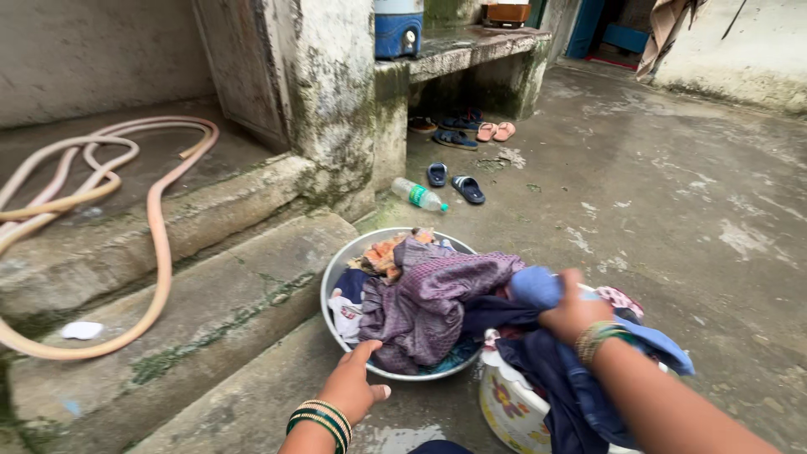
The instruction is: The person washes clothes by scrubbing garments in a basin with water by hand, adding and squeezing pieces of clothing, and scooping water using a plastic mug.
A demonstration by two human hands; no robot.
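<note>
A round metal basin [329,282] on the wet concrete ground holds a heap of clothes, with a purple patterned cloth [433,298] on top. My left hand [353,385], wearing green and gold bangles, rests at the basin's near rim with fingers closed and thumb out. My right hand [572,311], also with bangles, grips a blue garment [546,357] that hangs over a white flowered bucket [508,408] beside the basin.
Concrete steps [210,294] rise on the left with a coiled pink hose [155,227]. A plastic bottle [418,195] lies behind the basin, and several sandals [458,181] are scattered farther back. A blue container [398,29] stands on a stone ledge.
</note>
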